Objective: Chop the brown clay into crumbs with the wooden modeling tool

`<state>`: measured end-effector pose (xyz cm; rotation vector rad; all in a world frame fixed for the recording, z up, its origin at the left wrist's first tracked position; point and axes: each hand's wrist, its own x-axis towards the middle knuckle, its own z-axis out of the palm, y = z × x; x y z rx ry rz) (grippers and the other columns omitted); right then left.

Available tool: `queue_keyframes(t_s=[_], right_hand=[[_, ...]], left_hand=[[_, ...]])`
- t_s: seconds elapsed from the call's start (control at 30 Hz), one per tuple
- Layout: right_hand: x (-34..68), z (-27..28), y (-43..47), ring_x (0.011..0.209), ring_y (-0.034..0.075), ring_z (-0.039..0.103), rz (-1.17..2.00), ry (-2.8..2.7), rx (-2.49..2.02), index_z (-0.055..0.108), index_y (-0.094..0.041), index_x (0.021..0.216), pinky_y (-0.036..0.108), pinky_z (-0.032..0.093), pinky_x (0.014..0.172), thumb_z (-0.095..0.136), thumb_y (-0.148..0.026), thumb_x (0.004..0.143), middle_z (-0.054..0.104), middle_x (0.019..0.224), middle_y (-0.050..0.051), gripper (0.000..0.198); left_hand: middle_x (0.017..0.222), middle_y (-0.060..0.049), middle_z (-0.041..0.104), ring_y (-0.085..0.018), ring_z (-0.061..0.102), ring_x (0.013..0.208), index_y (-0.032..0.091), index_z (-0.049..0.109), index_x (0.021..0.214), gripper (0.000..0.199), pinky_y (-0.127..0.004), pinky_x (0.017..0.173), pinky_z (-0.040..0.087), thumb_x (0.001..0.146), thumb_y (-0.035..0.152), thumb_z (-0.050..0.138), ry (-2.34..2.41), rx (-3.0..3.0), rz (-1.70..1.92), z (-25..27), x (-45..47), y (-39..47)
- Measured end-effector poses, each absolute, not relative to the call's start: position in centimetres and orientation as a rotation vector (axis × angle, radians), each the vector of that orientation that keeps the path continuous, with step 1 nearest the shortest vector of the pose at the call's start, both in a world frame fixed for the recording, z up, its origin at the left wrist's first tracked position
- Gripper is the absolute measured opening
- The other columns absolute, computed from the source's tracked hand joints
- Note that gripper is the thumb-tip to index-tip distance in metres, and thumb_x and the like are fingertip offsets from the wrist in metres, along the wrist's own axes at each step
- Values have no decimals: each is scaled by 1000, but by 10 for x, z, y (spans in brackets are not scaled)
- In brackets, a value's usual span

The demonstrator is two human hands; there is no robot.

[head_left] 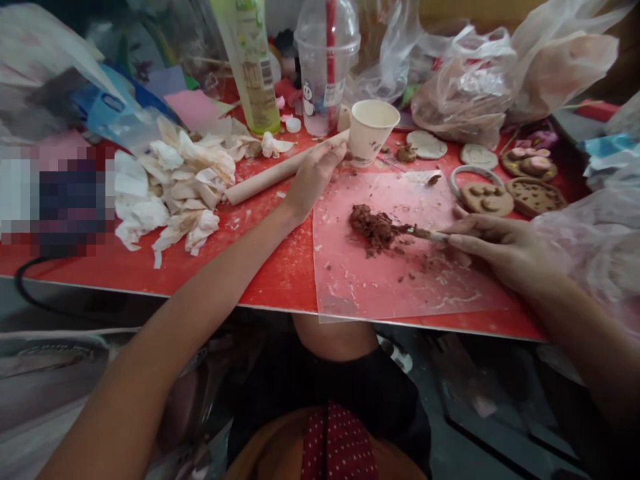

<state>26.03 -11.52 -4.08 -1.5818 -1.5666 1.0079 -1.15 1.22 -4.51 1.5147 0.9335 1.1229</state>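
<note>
A white paper cup [373, 133] stands at the back of the plastic sheet. My left hand [320, 167] has its fingers closed at the cup's left side, beside a pale rolling pin or tube [280, 172]. My right hand [493, 247] grips a slim stick-like tool [433, 235] with a pale handle. Its far end reaches into a crumbly heap of dark brown, clay-like material [375, 227]; the tip is hidden there. Under the heap lies a clear plastic sheet [360, 293], scattered with brown crumbs.
Crumpled tissues [190, 160] are piled at left. A yellow-green bottle [257, 73] and clear plastic cup [325, 67] stand behind. Round clay pieces [485, 198], a ring [455, 180] and a bagged brown lump [460, 100] are at right. The red table's front edge [270, 309] runs before my lap.
</note>
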Motion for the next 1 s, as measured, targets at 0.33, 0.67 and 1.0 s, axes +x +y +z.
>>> queue_keyframes(t_s=[0.33,0.67,1.0], right_hand=[[227,-44,-122,48,7,45,1271,-1344,-1294,63,-19,71,28,27,52,73,-34,78,55,50,-4,19],[207,-40,-128,46,6,41,1260,-1261,-1243,61,-19,77,27,23,48,65,-28,85,52,50,-5,13],[183,-44,-133,44,8,39,1174,-1248,-1218,57,-22,75,26,29,48,64,-35,84,49,48,-6,17]], left_hand=[[96,0,68,-17,60,98,23,60,77,26,-35,93,49,94,26,40,961,1548,1272,-46,-13,17],[99,-2,66,-18,58,100,23,59,81,31,-34,93,48,100,32,35,1132,1652,1219,-46,-15,25],[91,-2,64,-17,58,97,20,54,81,25,-35,94,45,98,29,38,1153,1792,1181,-52,-20,32]])
